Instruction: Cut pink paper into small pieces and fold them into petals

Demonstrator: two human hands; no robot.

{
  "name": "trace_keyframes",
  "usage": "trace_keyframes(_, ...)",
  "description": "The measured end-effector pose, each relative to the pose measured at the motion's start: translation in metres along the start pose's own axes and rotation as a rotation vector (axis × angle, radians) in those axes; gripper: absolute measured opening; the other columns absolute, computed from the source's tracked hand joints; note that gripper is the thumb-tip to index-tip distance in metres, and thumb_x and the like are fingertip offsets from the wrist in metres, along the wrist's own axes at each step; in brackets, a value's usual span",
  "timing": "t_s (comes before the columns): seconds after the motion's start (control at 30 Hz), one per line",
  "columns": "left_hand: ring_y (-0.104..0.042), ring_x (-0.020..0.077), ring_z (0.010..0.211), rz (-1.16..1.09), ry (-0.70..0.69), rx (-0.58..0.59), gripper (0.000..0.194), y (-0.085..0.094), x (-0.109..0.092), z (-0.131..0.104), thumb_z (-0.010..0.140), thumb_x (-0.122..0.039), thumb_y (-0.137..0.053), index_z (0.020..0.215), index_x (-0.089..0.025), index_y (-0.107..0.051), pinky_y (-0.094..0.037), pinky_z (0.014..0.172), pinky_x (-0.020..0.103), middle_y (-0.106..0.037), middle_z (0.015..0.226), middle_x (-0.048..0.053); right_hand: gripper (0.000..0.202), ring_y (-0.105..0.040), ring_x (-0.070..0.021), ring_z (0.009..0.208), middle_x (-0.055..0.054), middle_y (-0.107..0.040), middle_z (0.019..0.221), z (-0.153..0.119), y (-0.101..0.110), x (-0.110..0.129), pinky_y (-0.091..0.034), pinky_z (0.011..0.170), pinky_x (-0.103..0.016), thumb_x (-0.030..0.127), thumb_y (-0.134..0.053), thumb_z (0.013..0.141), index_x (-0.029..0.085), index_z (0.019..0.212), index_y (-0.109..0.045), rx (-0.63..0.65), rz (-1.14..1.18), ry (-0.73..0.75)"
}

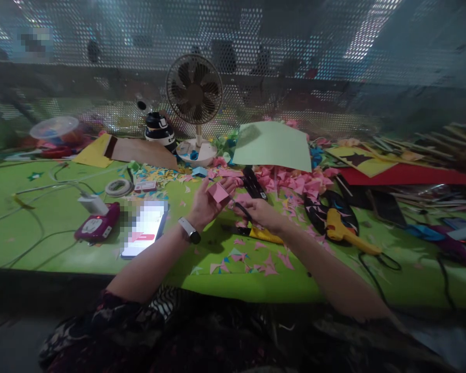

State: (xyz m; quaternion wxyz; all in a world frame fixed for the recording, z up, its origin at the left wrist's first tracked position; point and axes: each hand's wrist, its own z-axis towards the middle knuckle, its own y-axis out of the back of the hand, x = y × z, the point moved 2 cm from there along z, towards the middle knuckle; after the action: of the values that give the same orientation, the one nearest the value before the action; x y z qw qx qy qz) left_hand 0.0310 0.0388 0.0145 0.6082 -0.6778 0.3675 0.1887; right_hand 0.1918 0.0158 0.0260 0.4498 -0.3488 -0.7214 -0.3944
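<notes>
My left hand (pixel 207 203), palm up with a watch on the wrist, holds a small folded piece of pink paper (pixel 218 192) between thumb and fingers. My right hand (pixel 263 215) is closed around scissors (pixel 242 210) with dark handles, mostly hidden by the fingers. Their tip points at the right edge of the paper; whether it touches, I cannot tell. Below my right hand lies a yellow-handled tool (pixel 264 236) with a dark end. Pink paper offcuts (pixel 270 265) are scattered on the green tabletop (pixel 213 285) in front of both hands.
A phone (pixel 145 229) and a purple power strip (pixel 98 223) with cables lie left. A fan (pixel 194 93) stands behind. Pink folded pieces (pixel 295 182) are heaped beyond my hands, near a pale green sheet (pixel 274 146). A yellow glue gun (pixel 347 233) lies right.
</notes>
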Motion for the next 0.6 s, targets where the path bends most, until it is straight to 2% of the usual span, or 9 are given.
trace_keyframes(0.27,-0.071,0.023,0.108,-0.044,0.08,-0.084,0.033,0.01,0.006,0.007,0.089,-0.048,-0.062,0.096,-0.016,-0.066,-0.06,0.086,0.033,-0.075,0.107,0.014,0.06,-0.038,-0.005,0.038,0.004,-0.055,0.046,0.004,-0.006,-0.006,-0.019,0.038,-0.021,0.066,-0.085,0.052,0.02,0.063,-0.049,-0.035,0.011,-0.04)
trace_keyframes(0.47,-0.072,0.0203,0.103,-0.04,0.096,-0.122,0.026,0.014,0.011,0.01,0.093,-0.04,-0.059,0.099,-0.016,-0.067,-0.06,0.077,0.028,-0.076,0.106,0.012,0.057,-0.046,-0.0072,0.043,0.005,-0.053,0.048,0.006,-0.007,-0.009,-0.025,0.041,-0.021,0.063,-0.087,0.053,0.019,0.064,-0.052,-0.027,0.025,-0.02)
trace_keyframes(0.6,-0.074,0.0164,0.095,-0.099,0.114,-0.125,0.024,0.013,0.01,0.01,0.098,-0.031,-0.051,0.105,-0.014,-0.067,-0.059,0.072,0.024,-0.076,0.105,0.011,0.053,-0.043,-0.0054,0.041,0.005,-0.052,0.047,0.005,-0.004,-0.008,-0.023,0.039,-0.02,0.059,-0.087,0.057,0.016,0.065,-0.056,-0.015,0.028,-0.017)
